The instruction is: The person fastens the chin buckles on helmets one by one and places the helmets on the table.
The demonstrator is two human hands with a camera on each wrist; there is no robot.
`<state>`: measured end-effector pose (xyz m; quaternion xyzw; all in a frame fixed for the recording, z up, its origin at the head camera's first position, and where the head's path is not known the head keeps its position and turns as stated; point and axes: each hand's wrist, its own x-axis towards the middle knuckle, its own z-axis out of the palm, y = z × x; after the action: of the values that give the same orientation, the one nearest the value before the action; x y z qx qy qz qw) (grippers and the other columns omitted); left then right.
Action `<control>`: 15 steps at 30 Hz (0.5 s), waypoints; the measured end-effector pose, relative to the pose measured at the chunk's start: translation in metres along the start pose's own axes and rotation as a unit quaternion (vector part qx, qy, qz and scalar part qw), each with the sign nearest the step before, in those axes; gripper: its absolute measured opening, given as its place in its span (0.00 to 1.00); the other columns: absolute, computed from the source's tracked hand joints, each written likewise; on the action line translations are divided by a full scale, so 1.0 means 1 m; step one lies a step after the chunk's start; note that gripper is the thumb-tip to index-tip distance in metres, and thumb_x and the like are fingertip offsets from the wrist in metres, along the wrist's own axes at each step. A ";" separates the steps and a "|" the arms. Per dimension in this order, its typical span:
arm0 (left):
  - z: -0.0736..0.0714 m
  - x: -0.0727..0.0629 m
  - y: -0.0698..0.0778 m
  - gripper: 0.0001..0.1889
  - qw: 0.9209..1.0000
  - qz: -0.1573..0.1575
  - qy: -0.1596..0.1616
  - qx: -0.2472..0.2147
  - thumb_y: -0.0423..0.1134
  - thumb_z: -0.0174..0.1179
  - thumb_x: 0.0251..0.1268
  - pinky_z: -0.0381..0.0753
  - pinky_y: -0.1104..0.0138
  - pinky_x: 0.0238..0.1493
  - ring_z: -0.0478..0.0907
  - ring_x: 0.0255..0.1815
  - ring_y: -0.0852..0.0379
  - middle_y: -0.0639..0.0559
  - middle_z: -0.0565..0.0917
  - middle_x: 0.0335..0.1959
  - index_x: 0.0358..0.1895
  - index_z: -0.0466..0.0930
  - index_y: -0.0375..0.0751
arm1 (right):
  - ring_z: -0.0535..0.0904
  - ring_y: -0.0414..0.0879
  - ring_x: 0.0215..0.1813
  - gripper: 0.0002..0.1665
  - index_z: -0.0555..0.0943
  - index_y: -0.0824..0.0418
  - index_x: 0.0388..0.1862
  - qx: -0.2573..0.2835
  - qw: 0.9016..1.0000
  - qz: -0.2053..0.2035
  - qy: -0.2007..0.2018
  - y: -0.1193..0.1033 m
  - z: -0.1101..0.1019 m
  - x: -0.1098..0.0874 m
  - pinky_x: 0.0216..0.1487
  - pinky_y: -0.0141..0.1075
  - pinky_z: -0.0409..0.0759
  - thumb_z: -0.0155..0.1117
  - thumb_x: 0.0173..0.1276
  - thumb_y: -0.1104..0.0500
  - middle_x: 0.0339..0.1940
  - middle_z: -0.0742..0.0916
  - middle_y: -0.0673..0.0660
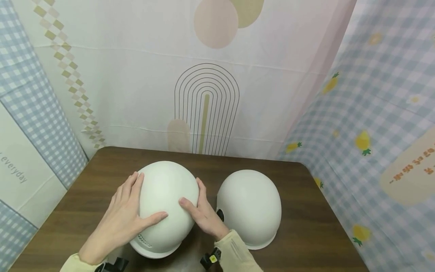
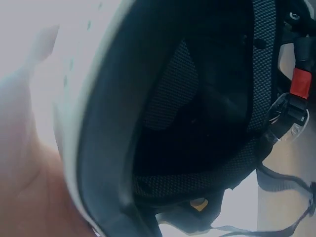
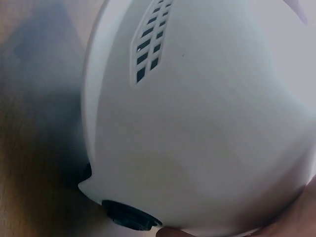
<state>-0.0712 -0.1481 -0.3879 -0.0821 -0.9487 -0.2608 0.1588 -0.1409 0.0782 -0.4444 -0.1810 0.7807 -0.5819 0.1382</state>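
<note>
A white helmet [image 1: 166,207] with a slatted vent near its rim is held between both hands, left of centre over the table. My left hand [image 1: 124,213] grips its left side, thumb across the near face. On the opposite side my right hand [image 1: 205,213] holds it with the thumb on the shell and fingers round the edge. The left wrist view looks into the helmet's black lining [image 2: 212,108], with a strap and a red buckle piece [image 2: 300,83]. The right wrist view shows the outer shell, its vent [image 3: 148,47] and a dark round fitting [image 3: 131,217].
A second white helmet [image 1: 249,207] sits dome up on the brown wooden table [image 1: 306,223], close to my right forearm. Patterned cloth [image 1: 136,94] hangs behind the table, with blue checked cloth [image 1: 374,94] along the right side.
</note>
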 end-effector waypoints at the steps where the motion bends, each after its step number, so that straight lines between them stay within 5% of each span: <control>1: 0.000 0.000 0.000 0.62 1.000 -0.003 -0.006 -0.001 0.69 0.67 0.48 0.58 0.35 0.56 0.55 0.66 0.29 0.30 0.53 0.72 0.77 0.46 0.34 | 0.70 0.57 0.64 0.55 0.35 0.43 0.78 -0.003 1.000 0.002 0.002 0.000 0.000 0.000 0.55 0.56 0.74 0.57 0.66 0.34 0.74 0.59 0.62; 7: 0.000 -0.005 -0.002 0.61 0.999 -0.026 -0.042 -0.023 0.68 0.66 0.50 0.62 0.30 0.50 0.54 0.66 0.29 0.28 0.48 0.73 0.79 0.39 0.47 | 0.68 0.57 0.65 0.61 0.35 0.47 0.79 -0.020 1.000 0.021 0.013 -0.002 -0.001 0.000 0.57 0.55 0.72 0.61 0.62 0.32 0.76 0.54 0.61; 15: 0.002 -0.009 -0.007 0.60 0.997 -0.033 -0.048 -0.041 0.66 0.67 0.51 0.64 0.28 0.46 0.53 0.66 0.26 0.26 0.48 0.71 0.79 0.37 0.48 | 0.63 0.58 0.68 0.64 0.36 0.50 0.79 -0.049 0.998 0.025 0.019 -0.004 0.000 0.000 0.59 0.56 0.70 0.63 0.59 0.30 0.76 0.52 0.60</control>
<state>-0.0651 -0.1535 -0.3960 -0.0700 -0.9458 -0.3005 0.1011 -0.1405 0.0765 -0.4403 -0.1566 0.8151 -0.5425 0.1293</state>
